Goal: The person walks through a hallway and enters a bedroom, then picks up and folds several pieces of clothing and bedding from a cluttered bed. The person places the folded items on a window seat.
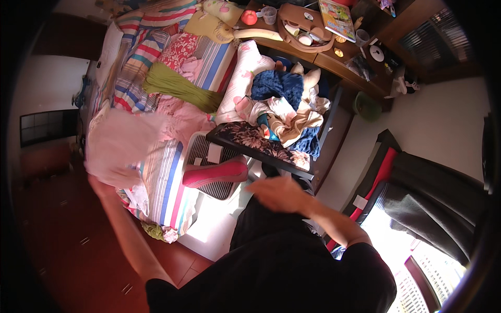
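At the left, my left hand [103,186] grips a pale pink cloth [123,144], lifted over the bed's edge and blurred by motion. My right hand [278,193] hovers in front of my body, also blurred; nothing shows in it. Nearest to it is a folded crimson garment [215,172], lying across a dark grille with a pale frame [225,193]. Just beyond stands a dark-edged surface with a floral cover [242,135]. Heaped on its far part are a navy fleece cloth [278,86], a tan garment [299,127] and other crumpled clothes.
A striped bed [168,187] carries an olive garment [184,86] and pink clothes [184,113]. Behind, a wooden desk [325,60] holds a brown bag [305,29], a book [337,17] and a red apple-shaped object [249,17]. Dark curtains [422,207] hang at the right.
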Available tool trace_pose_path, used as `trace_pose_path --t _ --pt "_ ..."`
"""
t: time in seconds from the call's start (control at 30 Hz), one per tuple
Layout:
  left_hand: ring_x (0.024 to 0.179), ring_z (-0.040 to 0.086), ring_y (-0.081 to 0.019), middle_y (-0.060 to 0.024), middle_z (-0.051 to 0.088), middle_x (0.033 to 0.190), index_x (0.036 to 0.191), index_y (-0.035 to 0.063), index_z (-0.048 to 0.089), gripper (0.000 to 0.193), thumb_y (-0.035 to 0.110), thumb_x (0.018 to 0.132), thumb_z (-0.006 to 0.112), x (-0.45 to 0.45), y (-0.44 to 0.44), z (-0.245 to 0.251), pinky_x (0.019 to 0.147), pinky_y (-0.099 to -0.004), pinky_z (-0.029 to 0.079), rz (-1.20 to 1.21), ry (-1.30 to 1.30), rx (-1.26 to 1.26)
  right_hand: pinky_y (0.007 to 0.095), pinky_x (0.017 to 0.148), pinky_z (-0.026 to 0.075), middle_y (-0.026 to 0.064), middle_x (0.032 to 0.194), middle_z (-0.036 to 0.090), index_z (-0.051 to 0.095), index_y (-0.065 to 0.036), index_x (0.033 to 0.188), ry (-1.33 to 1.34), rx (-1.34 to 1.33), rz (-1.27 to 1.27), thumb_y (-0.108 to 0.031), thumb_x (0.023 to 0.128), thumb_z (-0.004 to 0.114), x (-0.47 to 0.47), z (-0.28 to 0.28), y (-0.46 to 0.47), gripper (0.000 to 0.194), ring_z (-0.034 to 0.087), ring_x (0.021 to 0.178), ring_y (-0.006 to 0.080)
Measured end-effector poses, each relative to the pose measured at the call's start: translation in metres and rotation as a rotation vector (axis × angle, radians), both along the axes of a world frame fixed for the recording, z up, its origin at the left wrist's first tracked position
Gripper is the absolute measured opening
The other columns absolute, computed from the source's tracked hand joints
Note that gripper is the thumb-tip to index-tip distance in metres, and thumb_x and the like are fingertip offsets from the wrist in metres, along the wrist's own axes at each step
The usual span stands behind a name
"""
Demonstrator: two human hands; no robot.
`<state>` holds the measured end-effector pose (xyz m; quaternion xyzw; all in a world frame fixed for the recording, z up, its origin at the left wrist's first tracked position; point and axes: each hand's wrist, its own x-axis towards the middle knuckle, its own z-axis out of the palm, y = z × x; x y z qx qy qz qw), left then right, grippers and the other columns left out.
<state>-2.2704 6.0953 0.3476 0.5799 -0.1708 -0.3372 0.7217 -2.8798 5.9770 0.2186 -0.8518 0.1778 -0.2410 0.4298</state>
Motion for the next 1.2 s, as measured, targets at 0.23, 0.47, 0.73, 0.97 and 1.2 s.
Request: trace_pose_path --t 0.23,0.47,0.73,0.97,1.2 --pt "0.143 0.04 -0.0291 -0.0101 0.044 0.153 0.155 0.0074 0.035 0.058 0.031 0.105 0.054 0.046 0.099 0.011 0.116 -0.0483 0.041 0.326 -0.291 0.194 0.0487 0.106 0.045 0.0218 0.131 0.06 0.055 -0.005 0.138 0.311 0.149 -0.628 -0.025 0.082 0.08 -0.019 -0.16 -0.086 0.065 0.055 0.123 0.0448" --pt "0.131 0.055 -0.021 -0.0111 0.058 0.137 0.146 0.0068 0.048 0.057 0.015 0.095 0.071 -0.205 0.033 -0.131 0.11 -0.0403 0.046 -0.051 -0.04 0.436 0.0556 0.105 0.04 0.0157 0.123 0.068 0.064 -0.01 0.126 0.82 0.127 -0.411 -0.051 0.085 0.076 0.033 -0.228 -0.122 0.059 0.061 0.122 0.0356" --pt "0.117 0.062 -0.0203 -0.0093 0.06 0.128 0.138 0.0033 0.052 0.042 0.004 0.097 0.061 -0.332 0.006 -0.147 0.1 -0.0328 0.051 -0.411 -0.048 0.365 0.0488 0.103 0.044 0.0156 0.107 0.074 0.067 -0.011 0.132 0.551 0.092 -0.252 -0.039 0.092 0.072 -0.012 -0.123 -0.118 0.049 0.069 0.106 0.0357" --pt "0.122 0.056 -0.0207 -0.0096 0.055 0.132 0.143 0.0074 0.047 0.055 0.0 0.091 0.066 -0.375 -0.036 -0.156 0.098 -0.033 0.05 -0.704 -0.182 0.326 0.0448 0.092 0.053 0.016 0.111 0.071 0.072 -0.006 0.111 0.369 -0.188 -0.321 0.002 0.083 0.065 -0.034 -0.107 -0.094 0.029 0.068 0.102 0.0366" --pt "0.126 0.051 -0.0365 -0.0184 0.052 0.136 0.143 0.0044 0.046 0.067 0.008 0.081 0.072 -0.378 -0.096 -0.194 0.107 -0.0456 0.042 -0.716 -0.787 0.306 0.0439 0.073 0.057 0.0137 0.1 0.067 0.064 -0.006 0.098 0.062 -0.012 -0.479 0.004 0.084 0.063 0.034 -0.034 -0.053 0.017 0.068 0.087 0.038"
